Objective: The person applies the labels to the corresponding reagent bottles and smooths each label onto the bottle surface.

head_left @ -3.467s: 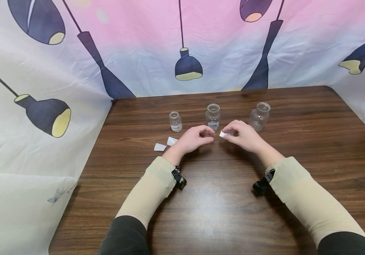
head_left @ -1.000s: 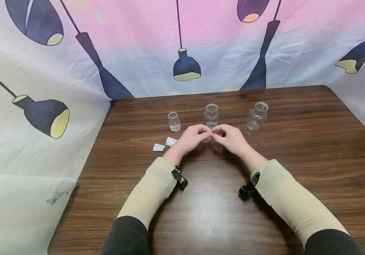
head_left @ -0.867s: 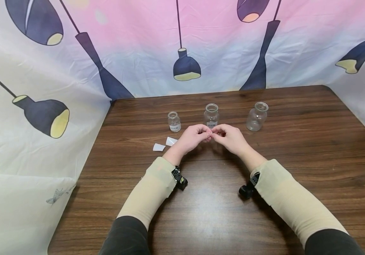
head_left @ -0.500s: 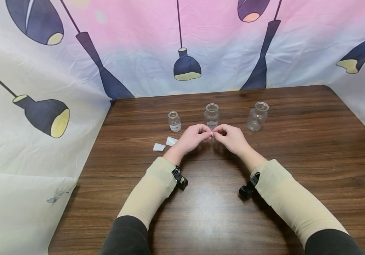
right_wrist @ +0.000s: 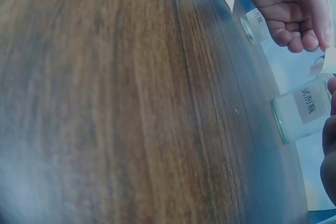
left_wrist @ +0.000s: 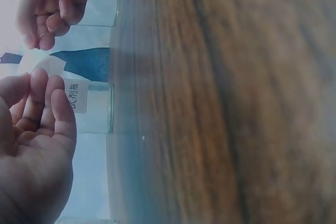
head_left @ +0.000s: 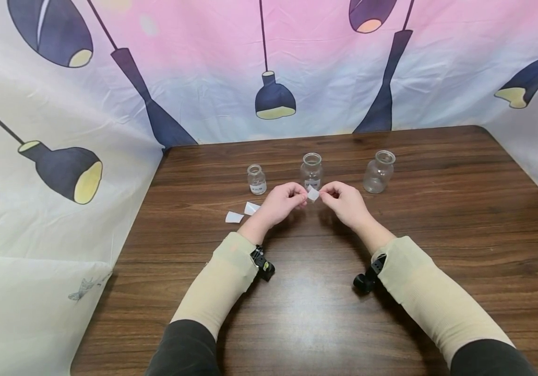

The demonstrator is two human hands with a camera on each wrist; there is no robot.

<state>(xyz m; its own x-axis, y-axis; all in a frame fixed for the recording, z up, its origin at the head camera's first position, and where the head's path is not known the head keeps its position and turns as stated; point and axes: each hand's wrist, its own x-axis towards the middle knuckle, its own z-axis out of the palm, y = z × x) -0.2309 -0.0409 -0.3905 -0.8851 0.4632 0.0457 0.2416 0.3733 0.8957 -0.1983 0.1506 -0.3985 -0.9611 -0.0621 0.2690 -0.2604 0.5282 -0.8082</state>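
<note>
Between the fingertips of both hands is a small white label point(head_left: 313, 194), in front of the middle glass jar point(head_left: 312, 169). My left hand point(head_left: 282, 203) pinches its left side with thumb and fingers. At its right edge, the thumb and forefinger of my right hand point(head_left: 347, 204) pinch it. In the left wrist view the white label point(left_wrist: 50, 65) looks bent, with a raised part toward the right hand's fingertips. The middle jar bears a white label with writing point(right_wrist: 311, 103), plain in the right wrist view.
A smaller labelled glass jar point(head_left: 256, 180) stands to the left, and a glass jar with no visible label point(head_left: 379, 172) stands to the right. Two white paper pieces point(head_left: 234, 217) lie on the wooden table point(head_left: 315, 313) by the left wrist. A printed cloth point(head_left: 203, 78) hangs behind.
Earlier the right hand came left with a white piece to meet the left hand. Since half a second ago the fingertips have drawn slightly apart, and the label shows between them.
</note>
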